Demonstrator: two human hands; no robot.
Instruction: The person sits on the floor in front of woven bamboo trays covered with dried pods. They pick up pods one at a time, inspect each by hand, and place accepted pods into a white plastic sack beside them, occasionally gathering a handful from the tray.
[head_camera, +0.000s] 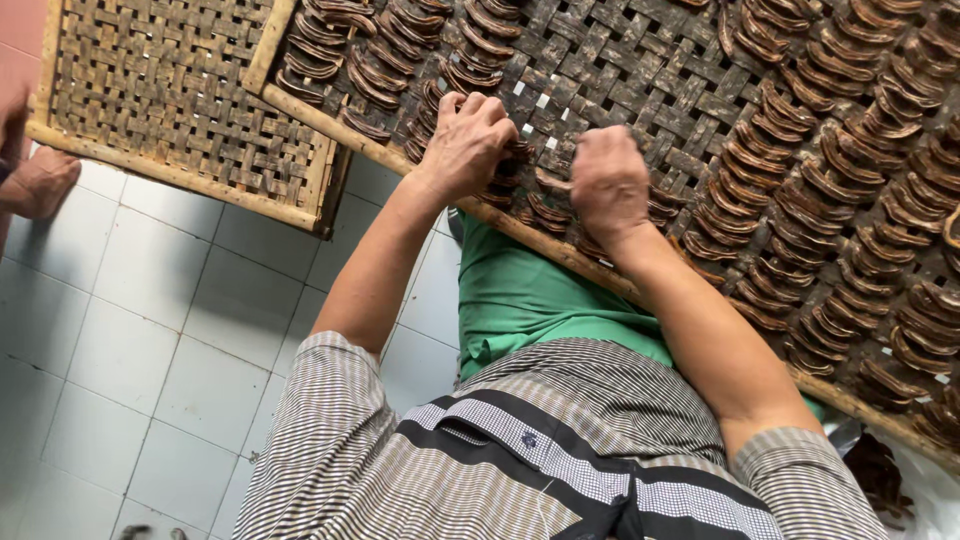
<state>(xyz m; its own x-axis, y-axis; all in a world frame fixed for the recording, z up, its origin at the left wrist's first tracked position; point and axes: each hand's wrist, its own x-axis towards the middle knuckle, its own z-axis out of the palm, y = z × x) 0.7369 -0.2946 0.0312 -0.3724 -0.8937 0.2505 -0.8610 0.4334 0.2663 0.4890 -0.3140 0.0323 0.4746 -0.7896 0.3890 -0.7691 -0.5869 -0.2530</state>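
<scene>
While both forearms reach up from the striped shirt at 6 o'clock, the hands work at the near edge of a large woven bamboo tray (640, 70) that fills the frame from 12 to 3 o'clock. Left hand (466, 143): knuckles up, fingers curled down onto a cluster of dark brown curved slices (530, 200) lying along the tray's near rim; cannot tell whether it pinches a piece or only presses on them. Right hand (610, 183), just beside it toward 3 o'clock: closed in a loose fist over the same slices, fingertips hidden beneath the palm; grip cannot be told. Curved slices lie in overlapping rows over most of the tray, densest toward 3 o'clock, with a bare patch of weave at 12 o'clock above the hands. A second woven tray (180, 100), bare, sits at 10 o'clock, its corner tucked under the large one. Green cloth (520, 290) shows below the rim between the forearms. White tiled floor (130, 350) at 8 o'clock. Another person's hand (40, 180) rests at the 9 o'clock edge.
</scene>
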